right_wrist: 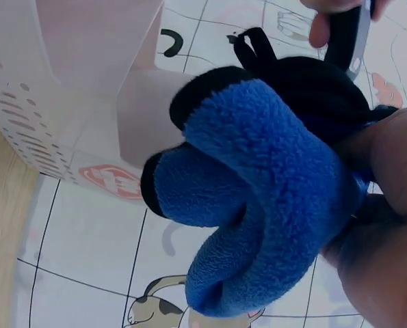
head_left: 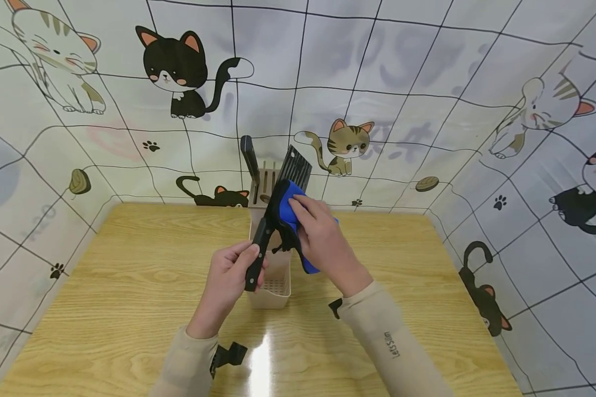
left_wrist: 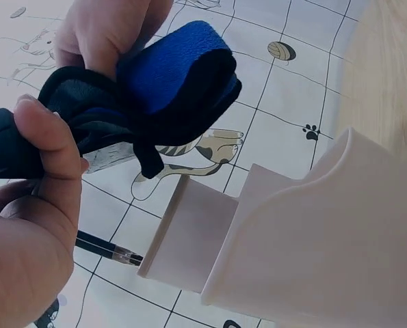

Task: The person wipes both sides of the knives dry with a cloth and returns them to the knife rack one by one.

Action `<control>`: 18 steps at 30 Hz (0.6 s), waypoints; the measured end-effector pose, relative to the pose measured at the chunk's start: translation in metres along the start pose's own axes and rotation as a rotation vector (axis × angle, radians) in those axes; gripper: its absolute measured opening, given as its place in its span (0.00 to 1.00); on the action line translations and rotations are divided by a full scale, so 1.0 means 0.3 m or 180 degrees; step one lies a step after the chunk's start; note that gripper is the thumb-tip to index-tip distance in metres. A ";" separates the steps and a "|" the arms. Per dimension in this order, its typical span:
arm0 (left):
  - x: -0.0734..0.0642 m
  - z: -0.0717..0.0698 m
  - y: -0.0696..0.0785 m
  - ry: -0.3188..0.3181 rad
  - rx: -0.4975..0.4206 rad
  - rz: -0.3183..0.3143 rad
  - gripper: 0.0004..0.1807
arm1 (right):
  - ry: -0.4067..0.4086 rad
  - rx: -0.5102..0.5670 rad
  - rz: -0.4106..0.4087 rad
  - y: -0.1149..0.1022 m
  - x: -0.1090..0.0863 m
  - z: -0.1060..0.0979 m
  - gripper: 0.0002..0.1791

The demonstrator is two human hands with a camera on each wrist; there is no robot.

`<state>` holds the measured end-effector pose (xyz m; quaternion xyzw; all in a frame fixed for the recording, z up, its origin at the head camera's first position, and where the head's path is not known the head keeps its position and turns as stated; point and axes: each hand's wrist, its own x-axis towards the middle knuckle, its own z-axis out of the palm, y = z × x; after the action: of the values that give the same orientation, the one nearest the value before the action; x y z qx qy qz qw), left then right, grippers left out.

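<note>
In the head view my left hand (head_left: 228, 270) grips the black riveted handle of a broad-bladed kitchen knife (head_left: 259, 248), tilted up and away. Past the handle, a blue fuzzy cloth (head_left: 287, 208) with black edging is folded over the blade. Its striped-looking far end shows above the cloth. My right hand (head_left: 323, 234) pinches the cloth against the blade from the right. Loose blue folds (right_wrist: 271, 164) hang from the fingers in the right wrist view. A sliver of bare metal shows beside the cloth in the left wrist view; most of the blade is hidden.
Behind and below the hands stands a beige plastic utensil holder (head_left: 269, 300) with slots at the back and a perforated front compartment. Another black-handled utensil (head_left: 249, 154) stands in a slot. A wooden table (head_left: 154, 264) meets cat-patterned sheeting (head_left: 268, 105) at the back and sides.
</note>
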<state>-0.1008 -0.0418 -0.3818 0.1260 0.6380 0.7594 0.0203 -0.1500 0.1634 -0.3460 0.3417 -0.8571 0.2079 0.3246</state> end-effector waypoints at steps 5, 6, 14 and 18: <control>-0.004 -0.004 -0.004 -0.0029 0.0030 -0.0037 0.20 | -0.0107 0.0118 0.0030 0.021 -0.004 -0.009 0.19; -0.004 -0.004 -0.005 -0.0029 0.0022 -0.0057 0.20 | -0.0114 0.0133 0.0043 0.025 -0.004 -0.010 0.19; -0.004 0.000 -0.025 -0.0020 -0.0051 -0.0202 0.19 | -0.0165 0.0396 0.0241 0.046 0.000 -0.023 0.19; 0.000 0.002 -0.031 -0.0028 -0.0028 -0.0188 0.21 | -0.0312 0.0349 0.0139 0.029 0.005 -0.038 0.23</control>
<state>-0.1019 -0.0396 -0.3907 0.1104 0.6379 0.7607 0.0461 -0.1523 0.1752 -0.3382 0.3498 -0.8666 0.2446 0.2584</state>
